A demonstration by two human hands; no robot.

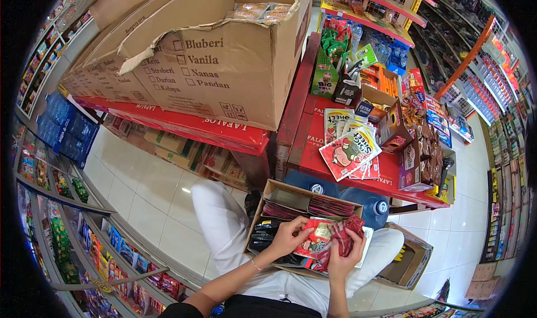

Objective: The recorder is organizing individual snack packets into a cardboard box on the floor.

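Observation:
Pinched in my left hand [287, 239] is a red and white snack packet [308, 247] with a cartoon picture. My right hand [347, 251] grips a crumpled dark red striped cloth [345, 234], which lies against the packet's right side and hides part of it. A white packet edge [367, 244] shows beyond the right fingers. Both hands are above a cardboard carton [272, 188] between my knees. Rows of thin dark red packets [331, 207] stand in its far part, with black packets [263, 230] at its left.
Similar packets [350, 150] lie piled on the red table [308, 152], beside snack boxes [413, 167]. Large cartons [209, 95] stand at the upper left. Blue water gallons [373, 209] sit under the table. Another carton [419, 259] is by my right knee, and shelves [121, 251] curve along the left.

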